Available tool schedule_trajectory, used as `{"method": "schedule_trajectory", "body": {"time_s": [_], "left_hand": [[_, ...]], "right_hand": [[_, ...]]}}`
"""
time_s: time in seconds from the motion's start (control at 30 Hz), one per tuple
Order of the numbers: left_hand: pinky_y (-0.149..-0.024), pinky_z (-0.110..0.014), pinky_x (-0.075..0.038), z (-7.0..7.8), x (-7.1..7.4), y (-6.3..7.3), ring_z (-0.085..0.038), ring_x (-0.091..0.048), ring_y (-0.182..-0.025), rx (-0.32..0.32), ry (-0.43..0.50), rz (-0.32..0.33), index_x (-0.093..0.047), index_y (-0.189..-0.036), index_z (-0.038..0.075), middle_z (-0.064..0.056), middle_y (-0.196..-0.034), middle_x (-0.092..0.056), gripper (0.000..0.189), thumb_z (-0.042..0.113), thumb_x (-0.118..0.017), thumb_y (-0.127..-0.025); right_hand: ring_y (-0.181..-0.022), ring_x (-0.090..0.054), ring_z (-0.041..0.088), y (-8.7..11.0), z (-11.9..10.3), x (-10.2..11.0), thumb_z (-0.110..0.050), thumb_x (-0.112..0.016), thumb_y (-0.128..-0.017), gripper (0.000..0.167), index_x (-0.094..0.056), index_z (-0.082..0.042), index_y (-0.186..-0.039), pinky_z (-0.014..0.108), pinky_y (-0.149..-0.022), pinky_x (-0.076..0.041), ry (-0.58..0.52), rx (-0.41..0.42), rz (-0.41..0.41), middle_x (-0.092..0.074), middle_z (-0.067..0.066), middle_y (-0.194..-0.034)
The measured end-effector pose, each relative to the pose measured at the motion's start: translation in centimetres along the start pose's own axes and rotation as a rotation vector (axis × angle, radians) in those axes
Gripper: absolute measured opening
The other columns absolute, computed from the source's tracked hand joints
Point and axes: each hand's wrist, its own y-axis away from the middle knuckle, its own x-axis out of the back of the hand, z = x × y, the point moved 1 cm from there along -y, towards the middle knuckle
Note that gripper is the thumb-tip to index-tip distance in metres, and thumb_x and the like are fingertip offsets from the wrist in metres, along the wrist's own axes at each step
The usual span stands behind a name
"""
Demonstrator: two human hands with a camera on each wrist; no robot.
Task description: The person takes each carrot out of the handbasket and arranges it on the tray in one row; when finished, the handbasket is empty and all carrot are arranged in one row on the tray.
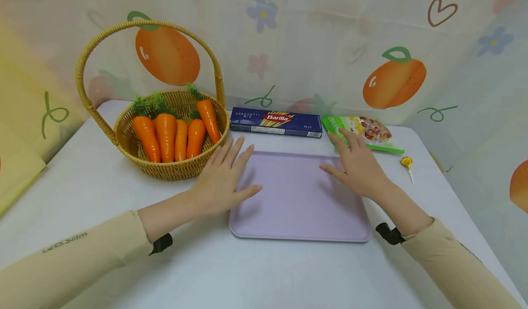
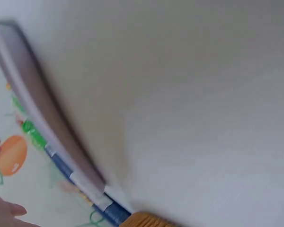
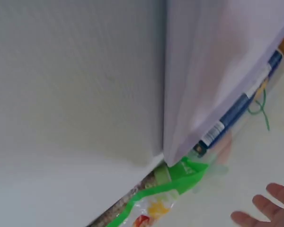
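Head view, from the left: a beige sleeve (image 1: 82,249) with dark lettering leads up to the left hand (image 1: 222,177). Beyond that forearm stands a round golden wicker basket (image 1: 169,171) with a tall arched handle, holding glossy orange carrots (image 1: 166,137) with feathery green tops. The left hand is released, fingers straight and thumb spread, just beside the basket and over the left edge of a pale lilac rectangular tray (image 1: 297,203) with rounded corners (whether it touches the tray I cannot tell).

The tray lies flat on the white table (image 1: 198,272), between the hands. Behind it, a long dark blue cardboard spaghetti box (image 1: 276,122) lies lengthwise, marked Barilla. Just to the box's right is a green and clear plastic food bag (image 1: 373,132), partly hidden by the fingers of the right hand (image 1: 358,166). That hand too is released, its fingers extended over the tray's right edge; contact is again unclear. Farther right, a small lollipop (image 1: 406,163) with a yellow wrapper and white stick lies near the bag. A pale hanging cloth (image 1: 297,38) printed with oranges, flowers and hearts rises behind everything.
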Motion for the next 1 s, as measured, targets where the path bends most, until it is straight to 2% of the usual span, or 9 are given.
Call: {"method": "schedule_trajectory", "body": {"time_s": [0.1,0.2,0.4,0.47,0.53,0.63,0.77,0.83,1.0], "left_hand": [[-0.127,-0.057,-0.015,0.0,1.4,-0.6,-0.040,-0.009,-0.155,0.016,0.037,0.054,-0.021,-0.158,0.010,-0.017,-0.167,-0.010,0.089,0.064,-0.050,-0.093],[-0.126,-0.056,-0.019,-0.3,2.8,-1.1,-0.039,-0.016,-0.154,0.044,0.086,0.090,-0.022,-0.157,0.006,-0.019,-0.166,-0.015,0.087,0.059,-0.052,-0.094],[-0.123,-0.059,-0.025,-1.7,5.3,-1.9,-0.040,-0.025,-0.150,0.118,0.209,0.123,-0.021,-0.156,0.005,-0.019,-0.163,-0.022,0.084,0.056,-0.052,-0.096],[-0.123,-0.060,-0.025,-2.2,6.1,-2.2,-0.041,-0.026,-0.149,0.144,0.251,0.132,-0.021,-0.156,0.005,-0.019,-0.162,-0.024,0.084,0.057,-0.050,-0.097],[-0.123,-0.060,-0.023,-2.8,7.0,-2.4,-0.041,-0.026,-0.149,0.170,0.283,0.137,-0.020,-0.156,0.005,-0.020,-0.162,-0.026,0.084,0.058,-0.048,-0.097],[-0.125,-0.058,-0.020,-3.5,8.4,-2.8,-0.041,-0.024,-0.150,0.203,0.326,0.148,-0.020,-0.156,0.003,-0.020,-0.161,-0.027,0.082,0.056,-0.045,-0.098],[-0.125,-0.059,-0.018,-4.4,10.0,-3.3,-0.039,-0.023,-0.151,0.251,0.404,0.140,-0.019,-0.156,0.003,-0.019,-0.162,-0.026,0.082,0.056,-0.043,-0.099],[-0.125,-0.060,-0.017,-5.0,10.6,-3.6,-0.039,-0.022,-0.152,0.275,0.438,0.127,-0.017,-0.157,0.004,-0.018,-0.163,-0.025,0.083,0.059,-0.041,-0.099],[-0.122,-0.062,-0.022,-6.2,11.4,-4.1,-0.041,-0.025,-0.150,0.357,0.510,0.085,-0.010,-0.159,0.009,-0.017,-0.165,-0.020,0.087,0.065,-0.035,-0.097]], "right_hand": [[-0.134,-0.038,0.046,0.0,0.7,0.8,-0.031,-0.068,-0.093,0.066,-0.039,0.001,-0.143,0.064,-0.112,-0.035,-0.087,-0.019,0.069,-0.040,0.028,-0.143],[-0.126,-0.043,0.043,0.2,1.7,1.6,-0.021,-0.068,-0.093,0.053,-0.046,0.003,-0.135,0.062,-0.107,-0.039,-0.172,-0.047,0.105,-0.047,0.025,-0.133],[-0.110,-0.058,0.041,0.5,3.8,2.3,-0.012,-0.068,-0.093,0.036,-0.056,0.003,-0.123,0.055,-0.089,-0.056,-0.314,-0.098,0.097,-0.054,0.024,-0.123],[-0.107,-0.062,0.040,0.7,4.4,2.3,-0.012,-0.068,-0.092,0.034,-0.058,0.002,-0.121,0.048,-0.085,-0.060,-0.349,-0.124,0.085,-0.058,0.023,-0.122],[-0.103,-0.065,0.037,0.9,5.1,2.2,-0.013,-0.069,-0.092,0.034,-0.059,0.002,-0.120,0.032,-0.081,-0.062,-0.382,-0.156,0.065,-0.062,0.022,-0.120],[-0.095,-0.068,0.015,1.2,6.0,2.1,-0.017,-0.069,-0.093,0.035,-0.060,0.001,-0.121,0.012,-0.075,-0.055,-0.416,-0.205,0.012,-0.064,0.021,-0.121],[-0.085,-0.057,-0.012,1.6,7.0,1.9,-0.021,-0.066,-0.095,0.037,-0.059,0.000,-0.124,0.012,-0.072,-0.051,-0.468,-0.235,-0.064,-0.065,0.021,-0.120],[-0.083,-0.057,-0.014,1.7,7.3,1.7,-0.020,-0.065,-0.095,0.036,-0.059,0.000,-0.124,0.014,-0.072,-0.053,-0.503,-0.237,-0.088,-0.065,0.021,-0.117],[-0.084,-0.060,-0.007,1.9,7.7,1.4,-0.017,-0.066,-0.094,0.037,-0.058,0.002,-0.125,0.016,-0.071,-0.057,-0.561,-0.235,-0.125,-0.064,0.020,-0.113]]}}
